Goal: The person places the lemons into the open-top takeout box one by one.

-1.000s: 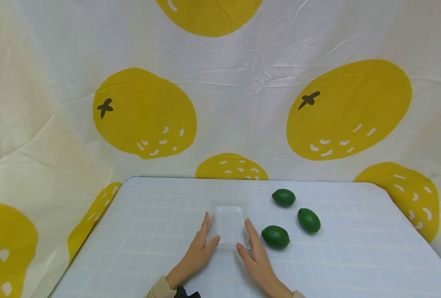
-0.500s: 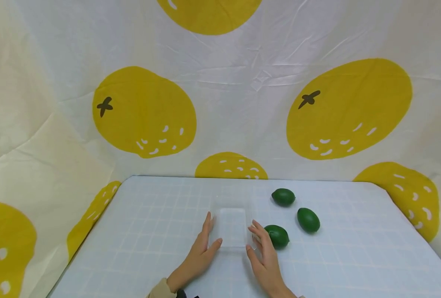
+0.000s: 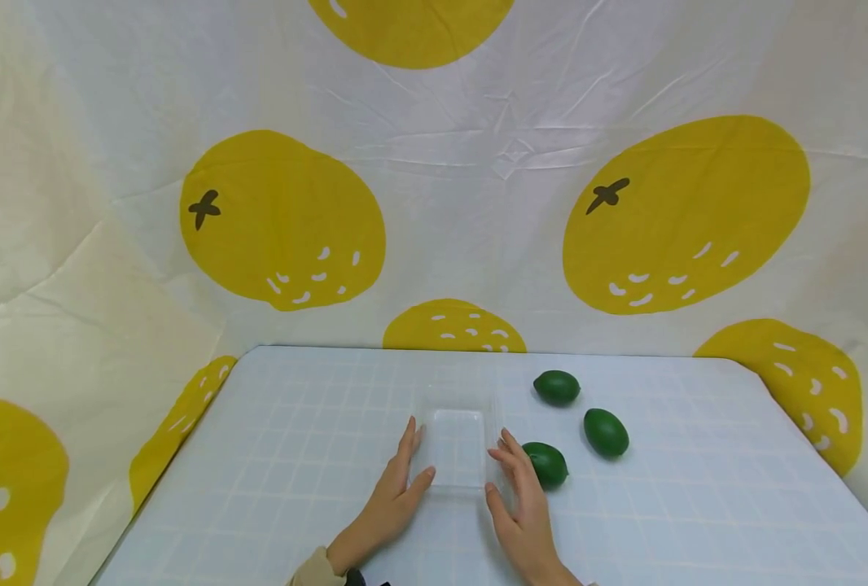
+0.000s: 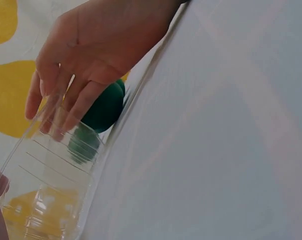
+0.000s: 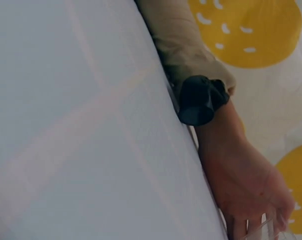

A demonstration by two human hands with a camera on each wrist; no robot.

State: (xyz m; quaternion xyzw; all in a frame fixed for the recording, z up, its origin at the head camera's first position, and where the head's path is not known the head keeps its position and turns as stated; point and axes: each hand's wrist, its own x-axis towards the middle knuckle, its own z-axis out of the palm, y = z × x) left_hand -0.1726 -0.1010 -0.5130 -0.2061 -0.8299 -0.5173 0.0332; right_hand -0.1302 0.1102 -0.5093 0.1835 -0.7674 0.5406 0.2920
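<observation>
A clear plastic container (image 3: 458,448) stands on the table between both hands, its inside showing only the bottom. My left hand (image 3: 392,495) lies along its left side, fingers fairly straight and the thumb at the near left corner. At the right side is my right hand (image 3: 523,509), its fingers loosely bent and the thumb by the near right corner. Through the clear wall of the container (image 4: 45,170), the left wrist view shows some right-hand fingers. Just beyond that hand lies a dark green lime (image 3: 549,466), partly covered by its fingers in the head view.
Two more limes lie farther off to the right, one at the back (image 3: 557,388) and one nearer (image 3: 606,433). A pale checked cloth (image 3: 295,439) covers the table. Behind it hangs a white curtain (image 3: 471,220) printed with large yellow fruit.
The container has shifted slightly right between the hands. My right hand has moved right with it and now overlaps the nearest lime. Over the last half second little differs.
</observation>
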